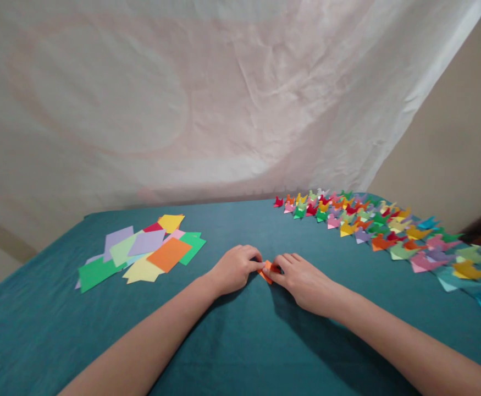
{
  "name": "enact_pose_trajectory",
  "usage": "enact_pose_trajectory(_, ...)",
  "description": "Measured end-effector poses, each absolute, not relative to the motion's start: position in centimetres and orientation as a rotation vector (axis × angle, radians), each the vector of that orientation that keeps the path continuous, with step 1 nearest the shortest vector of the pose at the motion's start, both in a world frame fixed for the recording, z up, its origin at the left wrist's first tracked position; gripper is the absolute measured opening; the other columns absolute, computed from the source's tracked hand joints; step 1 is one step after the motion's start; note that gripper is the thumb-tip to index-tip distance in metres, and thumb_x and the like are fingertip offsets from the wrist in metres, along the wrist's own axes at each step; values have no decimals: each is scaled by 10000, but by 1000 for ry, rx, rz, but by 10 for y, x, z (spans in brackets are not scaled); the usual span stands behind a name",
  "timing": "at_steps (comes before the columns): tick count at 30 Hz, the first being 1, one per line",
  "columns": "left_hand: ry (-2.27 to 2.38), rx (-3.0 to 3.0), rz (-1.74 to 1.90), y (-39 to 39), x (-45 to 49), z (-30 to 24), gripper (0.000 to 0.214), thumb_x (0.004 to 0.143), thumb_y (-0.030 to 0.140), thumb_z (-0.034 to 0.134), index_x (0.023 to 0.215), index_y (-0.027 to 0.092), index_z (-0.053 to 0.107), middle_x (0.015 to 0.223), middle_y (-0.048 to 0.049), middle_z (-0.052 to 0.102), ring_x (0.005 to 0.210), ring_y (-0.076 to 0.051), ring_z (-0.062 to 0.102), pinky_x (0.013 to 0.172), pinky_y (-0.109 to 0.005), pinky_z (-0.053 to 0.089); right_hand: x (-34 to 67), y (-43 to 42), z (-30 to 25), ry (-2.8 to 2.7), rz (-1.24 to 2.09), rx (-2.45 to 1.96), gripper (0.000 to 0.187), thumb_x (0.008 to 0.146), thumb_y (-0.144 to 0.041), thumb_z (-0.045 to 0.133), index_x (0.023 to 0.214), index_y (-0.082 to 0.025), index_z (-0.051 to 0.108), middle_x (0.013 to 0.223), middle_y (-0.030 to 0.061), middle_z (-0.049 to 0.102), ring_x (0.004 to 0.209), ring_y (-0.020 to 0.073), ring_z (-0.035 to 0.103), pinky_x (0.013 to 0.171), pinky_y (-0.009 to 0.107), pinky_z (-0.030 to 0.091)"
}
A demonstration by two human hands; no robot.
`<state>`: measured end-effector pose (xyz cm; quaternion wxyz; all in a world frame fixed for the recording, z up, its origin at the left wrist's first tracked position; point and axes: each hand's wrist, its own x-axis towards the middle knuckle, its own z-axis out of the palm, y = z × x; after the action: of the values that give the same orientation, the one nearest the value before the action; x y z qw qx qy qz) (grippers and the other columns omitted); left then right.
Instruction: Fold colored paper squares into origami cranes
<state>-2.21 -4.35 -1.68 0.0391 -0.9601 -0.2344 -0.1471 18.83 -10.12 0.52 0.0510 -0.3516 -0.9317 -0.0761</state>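
- A creased white sheet (207,93) hangs as a backdrop across the far side, hiding whatever is behind it.
- A teal cloth (240,341) covers the table; its near and side edges are cut off.
- Rows of small folded paper birds (372,225) in many colours run along the far right; the nearest ones blur at the picture's edge.
- Flat coloured paper squares (141,250) overlap in a loose pile at the left.
- The left hand (234,268) and the right hand (302,278) meet at the centre, fingertips pinched on a small orange folded paper (270,269), mostly hidden under the fingers and lying on the cloth.
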Motion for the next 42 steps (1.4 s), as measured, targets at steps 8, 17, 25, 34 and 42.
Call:
enact_pose_trajectory(8, -699, -2908, -365, -45, -20, -10, 210, 880, 165, 502, 1020, 228, 646, 994, -53, 611, 922, -172, 544, 762, -301, 402, 188, -105, 2, -2885, -267, -1103, 353, 859, -125, 424, 1194, -155, 532, 974, 126, 536, 887, 253, 491, 752, 380, 406)
enact_pose_trajectory(17, -698, -2910, -313, -47, -19, -6, 188, 859, 155, 523, 978, 219, 654, 1009, -52, 606, 925, -177, 544, 767, -304, 393, 191, -114, 10, -2943, -90, -1148, 563, 746, -71, 469, 1294, -198, 469, 1103, 153, 534, 1024, 284, 486, 816, 408, 417)
enact_pose_trajectory(25, -717, -2914, -290, -48, -20, -5, 216, 882, 163, 494, 1027, 228, 641, 1024, -45, 603, 931, -181, 545, 766, -309, 395, 193, -118, 20, -2960, 158, -1186, 632, 690, -58, 507, 1301, -217, 484, 1271, 176, 471, 1142, 306, 457, 902, 445, 398)
enact_pose_trajectory(34, -757, -2945, -331, -47, -20, -11, 235, 894, 153, 466, 1041, 223, 635, 1010, -53, 600, 898, -175, 551, 763, -301, 411, 219, -97, 29, -2795, 753, -998, 662, 631, 50, 381, 1116, -314, 648, 1406, 3, 403, 1303, 249, 336, 1049, 426, 283)
enact_pose_trajectory(42, -769, -2940, -365, -48, -19, -15, 243, 915, 173, 430, 1052, 200, 629, 1013, -54, 604, 908, -184, 545, 775, -305, 414, 210, -75, -5, -2226, 617, -1219, 236, 805, -150, 500, 978, -186, 657, 939, 72, 638, 895, 200, 583, 825, 343, 462)
